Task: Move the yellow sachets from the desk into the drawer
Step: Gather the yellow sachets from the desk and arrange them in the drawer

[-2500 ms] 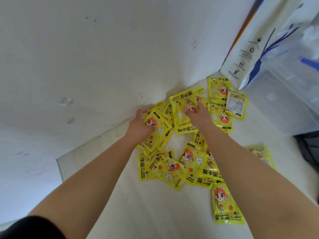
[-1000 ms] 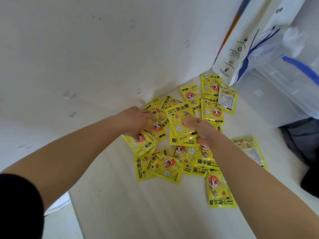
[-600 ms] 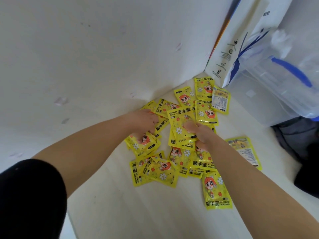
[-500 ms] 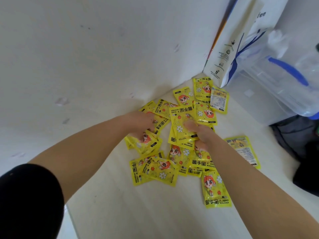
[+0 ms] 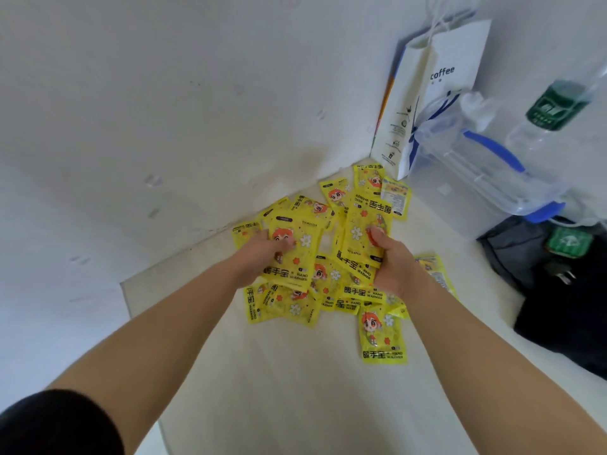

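Observation:
Several yellow hand-warmer sachets lie in a loose pile (image 5: pixel 328 290) on the pale desk (image 5: pixel 295 389) by the white wall. My left hand (image 5: pixel 259 257) is closed on a small stack of sachets (image 5: pixel 292 254), lifted a little above the pile. My right hand (image 5: pixel 391 261) grips another stack of sachets (image 5: pixel 361 238), thumb on top. One sachet (image 5: pixel 382 336) lies apart nearest me, and more sachets (image 5: pixel 371 182) sit at the far corner. No drawer is in view.
A white coffee paper bag (image 5: pixel 437 93) stands in the far corner. Beside it sit a clear plastic box with blue clips (image 5: pixel 492 178) and a water bottle (image 5: pixel 555 106). A black bag (image 5: pixel 565 284) lies at the right. The desk's left edge (image 5: pixel 126 300) is close.
Both hands have gathered sachets into stacks and raised them off the pile. The view has tilted up, showing more of the paper bag and the bottle.

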